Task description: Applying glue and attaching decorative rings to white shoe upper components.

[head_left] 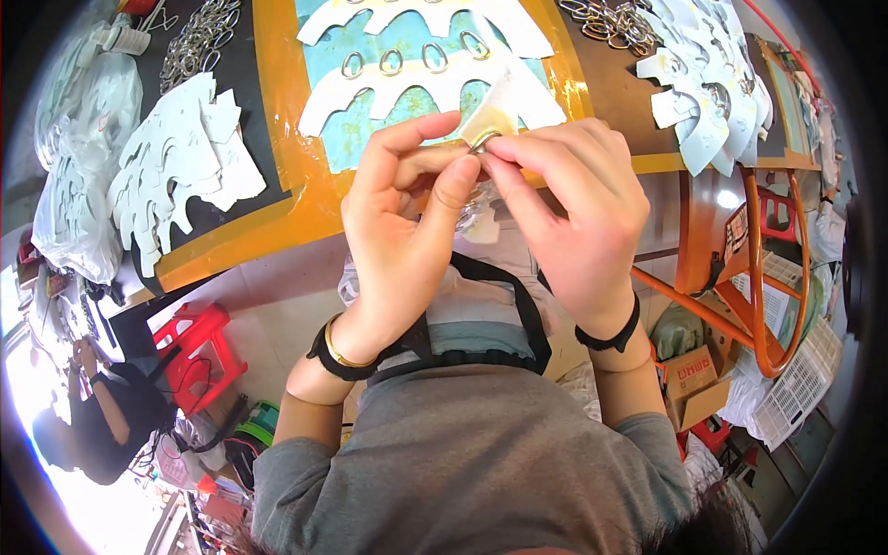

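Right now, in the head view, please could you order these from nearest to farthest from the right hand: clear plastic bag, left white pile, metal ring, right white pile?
From the right hand:
1. Metal ring: at its fingertips.
2. Right white pile: on the table's right side.
3. Left white pile: across, on the left.
4. Clear plastic bag: farther left, beyond that pile.

The bench has amber tape borders. Below left — a red plastic stool; right — an orange tubular frame and cardboard box. Bright light floods the lower left.
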